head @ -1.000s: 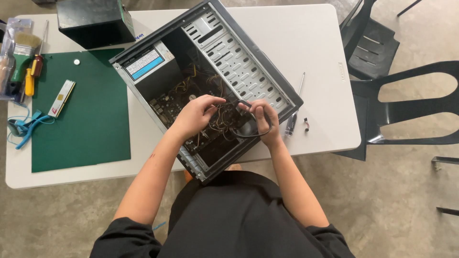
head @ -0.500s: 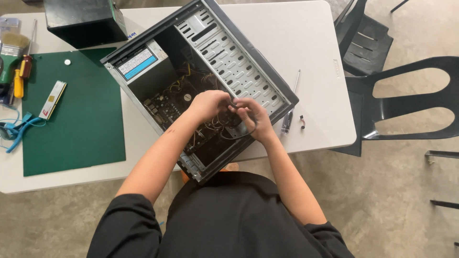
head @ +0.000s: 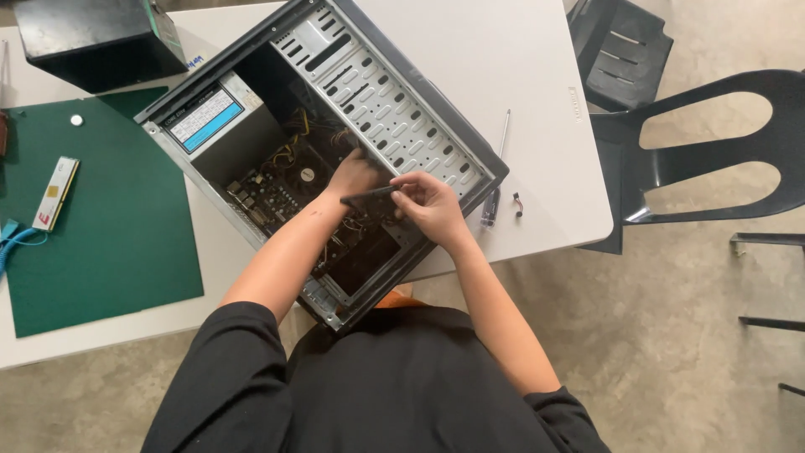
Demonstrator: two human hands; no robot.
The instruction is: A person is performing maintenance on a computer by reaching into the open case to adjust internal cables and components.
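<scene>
Inside the open computer case (head: pixel 319 159), over the motherboard (head: pixel 289 180), your right hand (head: pixel 432 205) pinches a thin dark cable (head: pixel 369 195) by its right end; your left hand (head: pixel 352 174) closes on it farther left. It looks light and limp, so hold near its ends. A screwdriver (head: pixel 496 180) lies right of the case.

— Where does the computer case (head: pixel 335 143) sit?
— On the counter (head: pixel 520 67), mid-way, lying open. Both hands, the left hand (head: pixel 354 174) and the right hand (head: pixel 432 205), are inside it.
— And around it?
— A mat (head: pixel 101 243) lies left with a memory stick (head: pixel 55 193) on it; a screwdriver (head: pixel 496 180) lies right; chairs (head: pixel 696 159) stand farther right.
</scene>
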